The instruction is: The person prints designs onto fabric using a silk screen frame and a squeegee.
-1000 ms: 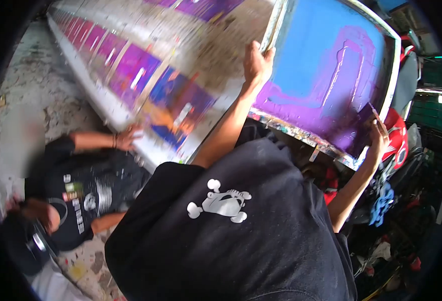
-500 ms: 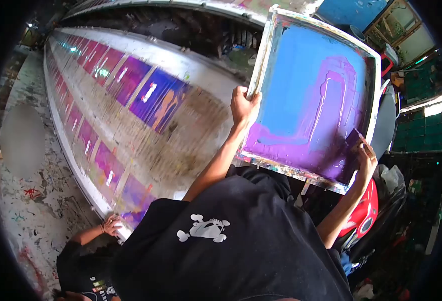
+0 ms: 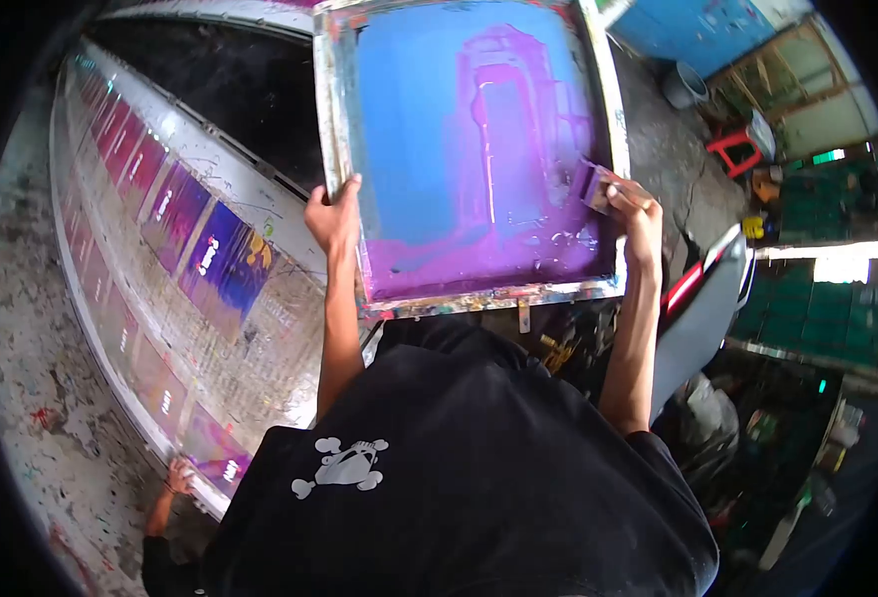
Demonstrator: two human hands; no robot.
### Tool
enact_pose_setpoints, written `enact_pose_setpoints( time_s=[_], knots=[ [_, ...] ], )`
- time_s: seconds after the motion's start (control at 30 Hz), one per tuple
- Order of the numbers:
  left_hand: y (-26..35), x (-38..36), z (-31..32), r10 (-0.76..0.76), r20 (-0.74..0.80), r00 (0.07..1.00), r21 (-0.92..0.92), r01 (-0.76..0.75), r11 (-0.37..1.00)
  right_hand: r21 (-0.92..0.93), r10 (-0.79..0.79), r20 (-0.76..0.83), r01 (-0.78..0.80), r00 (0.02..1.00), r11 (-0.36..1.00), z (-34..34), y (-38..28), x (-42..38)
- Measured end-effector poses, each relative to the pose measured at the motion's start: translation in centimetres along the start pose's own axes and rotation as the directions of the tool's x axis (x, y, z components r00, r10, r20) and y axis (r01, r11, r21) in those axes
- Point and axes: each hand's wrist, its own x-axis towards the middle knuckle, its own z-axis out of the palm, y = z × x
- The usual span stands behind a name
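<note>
A screen printing frame [image 3: 498,296] is held up in front of me, its mesh blue with thick purple ink [image 3: 409,267] spread along the bottom and in an arch shape. My left hand [image 3: 333,214] is closed on the frame's left side, thumb on the near face. Over the lower right of the mesh, my right hand [image 3: 638,211] grips a small squeegee [image 3: 594,186] coated in purple ink. The squeegee overlaps the frame's right side in this view.
A long printing table [image 3: 285,303] on the left carries rows of purple, red and blue prints [image 3: 215,261]. Another person's hand [image 3: 180,476] touches its near edge. A parked motorcycle [image 3: 697,333], a red stool [image 3: 735,149] and a bucket [image 3: 684,86] stand on the right.
The frame and both hands have shifted left and up in view, and the frame looks more upright. My right hand with the squeegee sits higher along the frame's right side.
</note>
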Motion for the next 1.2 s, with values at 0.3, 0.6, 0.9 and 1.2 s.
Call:
enact_pose_setpoints(
  time_s=[0.3, 0.6, 0.9, 1.2],
  knots=[
    [-5.8, 7.8, -2.8, -0.135, -0.485, 0.864, -0.122, 0.087, 0.989, -0.164, 0.025, 0.466, 0.059, 0.885, 0.985, 19.4, -1.1, 20.6],
    [-7.6, 4.5, -8.9, -0.432, -0.795, 0.426, -0.328, 0.297, 0.897, -0.252, 0.158, 0.908, 0.205, 0.389, 0.946, 45.9, -1.9, 24.8],
    [-13.2, 8.2, -13.0, -0.421, -0.894, -0.156, -0.444, 0.451, 0.774, -0.134, 0.266, 0.943, 0.506, -0.198, 0.852, 77.8, 6.9, 17.7],
    [-20.3, 12.8, -14.5, -0.259, -0.833, -0.489, -0.536, 0.599, 0.595, -0.014, 0.388, 0.806, 0.641, -0.446, 0.767, 95.8, 19.2, 9.4]
  ],
)
